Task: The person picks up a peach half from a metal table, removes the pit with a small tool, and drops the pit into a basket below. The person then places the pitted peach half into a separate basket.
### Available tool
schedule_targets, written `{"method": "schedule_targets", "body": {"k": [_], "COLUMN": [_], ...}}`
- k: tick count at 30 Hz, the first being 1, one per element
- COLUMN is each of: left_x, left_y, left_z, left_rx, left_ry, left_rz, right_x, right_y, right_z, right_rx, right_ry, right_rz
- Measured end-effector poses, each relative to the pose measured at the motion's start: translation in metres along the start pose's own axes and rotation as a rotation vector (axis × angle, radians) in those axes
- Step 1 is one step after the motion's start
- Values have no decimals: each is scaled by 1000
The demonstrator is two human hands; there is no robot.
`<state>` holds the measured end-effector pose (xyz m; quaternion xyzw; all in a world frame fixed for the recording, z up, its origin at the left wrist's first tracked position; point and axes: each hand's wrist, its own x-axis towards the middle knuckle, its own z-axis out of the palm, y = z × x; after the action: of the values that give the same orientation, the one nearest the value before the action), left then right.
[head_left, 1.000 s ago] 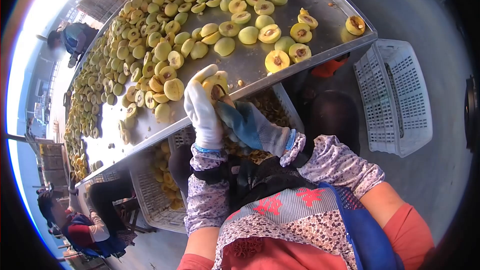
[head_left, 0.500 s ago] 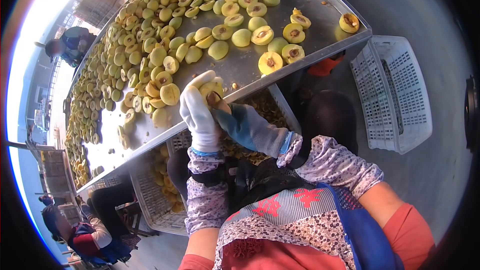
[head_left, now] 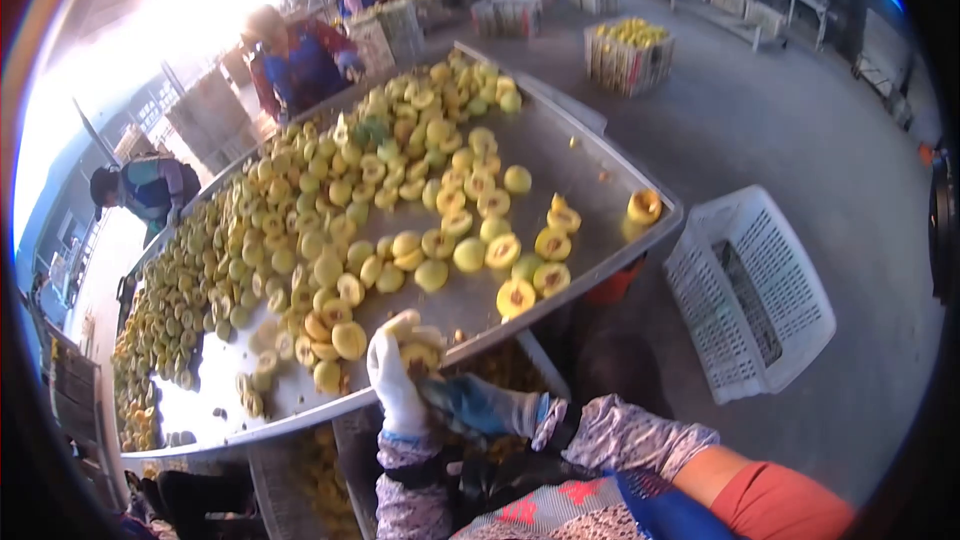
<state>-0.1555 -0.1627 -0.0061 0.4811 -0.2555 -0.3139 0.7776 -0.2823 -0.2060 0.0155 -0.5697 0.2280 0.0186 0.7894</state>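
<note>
A person stood at the near edge of a long metal table (head_left: 560, 155), seen from a camera on their own head looking down and forward. Their left hand (head_left: 393, 380), in a white glove, was closed around a yellow peach half (head_left: 420, 353), holding it up just above the table's front rim. Their right hand (head_left: 470, 405), in a blue glove, pressed against the fruit from the right side, its fingers curled in close; whether it gripped a tool could not be told, since the fingertips were hidden against the peach. Both forearms wore patterned floral sleeves (head_left: 630, 435). The table was covered by a wide spread of halved peaches (head_left: 330, 230), some cut side up with dark pit hollows showing, thinning out toward the right end, where one half (head_left: 643, 206) sat alone near the corner. Under the table's edge, directly below the hands, a crate (head_left: 520, 365) held brownish scraps. A white plastic crate (head_left: 750, 290) lay on the concrete floor to the right, well apart from the hands. Across the table, a person in a red and blue top (head_left: 300, 55) bent over the fruit, and another person (head_left: 140, 190) worked at the far left side.
</note>
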Motion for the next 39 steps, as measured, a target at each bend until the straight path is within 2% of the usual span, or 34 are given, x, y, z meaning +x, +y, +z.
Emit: {"method": "schedule_targets", "body": {"k": [2, 3, 4, 5, 6, 8, 10, 13, 14, 15, 16, 17, 19, 20, 21, 22, 23, 24, 25, 26, 27, 28, 29, 31, 32, 34, 35, 36, 38, 39], "left_x": [3, 3, 2, 2, 2, 3, 1, 0, -2, -6, -7, -6, -3, 3, 13, 3, 2, -12, -14, -18, -16, -17, -19, -2, 6, 45, 65, 82, 101, 112], "left_y": [15, 14, 17, 21, 25, 20, 20, 18, 17, 13, 12, 10, 21, 20, 11, 37, 54, 70, 79, 87, 88, 85, 88, 92, 87, 65, 35, 21, 11, -11], "left_z": [-9, -11, -12, -14, -16, -22, -21, -24, -22, -18, -14, -11, -15, -30, -53, -62, -80, -96, -130, -158, -190, -211, -202, -146, -106, -67, -56, -36, 8, 8], "left_rx": [202, 276, 277, 275, 276, 219, 135, 165, 177, 26, 27, -79, -183, -288, -353, -297, -195, 15, 213, 562, 987, 1411, 1426, 1189, 974, 1206, 1139, 1255, 1396, 1434], "left_ry": [-186, -165, -164, -245, -324, -342, -385, -365, -358, -238, -240, -159, 7, 90, 260, 213, 293, 272, 307, 429, 515, 577, 578, 391, 302, -26, -106, -284, -528, -585], "left_rz": [-54, -93, -93, -124, -154, -169, -182, -161, -154, -163, -158, -147, -201, -152, -40, 4, 47, 142, 156, 151, 263, 380, 365, 399, 283, 386, 330, 506, 163, 153], "right_x": [24, 18, 8, 1, -1, -7, -13, -5, -4, -6, -7, 12, 64, 51, 26, 10, 11, 24, 6, 11, 17, 15, 16, 19, 25, 33, 27, 15, 13, 7], "right_y": [40, 33, 22, 15, 14, 15, 11, 20, 23, 18, 15, 37, 107, 98, 76, 61, 67, 81, 50, 59, 65, 53, 52, 58, 65, 76, 71, 40, 33, 24], "right_z": [0, 1, 2, 2, -1, -6, 0, 1, 1, 3, 5, 3, -2, 1, 4, 1, -8, -13, -8, -8, -8, -7, -7, -8, -11, -15, -20, -13, -20, -20], "right_rx": [-148, -152, -17, 116, 113, 486, 493, 245, 241, 224, 208, 206, -333, -329, -494, -656, -888, -1037, -1014, -936, -856, -883, -882, -874, -881, -878, -930, -950, -928, -922], "right_ry": [16, 17, -4, -29, -39, -407, -397, -231, -233, -223, -214, -216, -34, -41, 17, 69, 103, 141, 191, 302, 399, 417, 408, 441, 484, 473, 363, 296, 239, 173], "right_rz": [-290, -291, -67, 157, 154, 260, 224, 228, 228, 218, 207, 204, -515, -513, -349, -176, -184, -101, -61, -153, -224, -180, -200, -257, -309, -359, -257, -62, -9, 54]}}
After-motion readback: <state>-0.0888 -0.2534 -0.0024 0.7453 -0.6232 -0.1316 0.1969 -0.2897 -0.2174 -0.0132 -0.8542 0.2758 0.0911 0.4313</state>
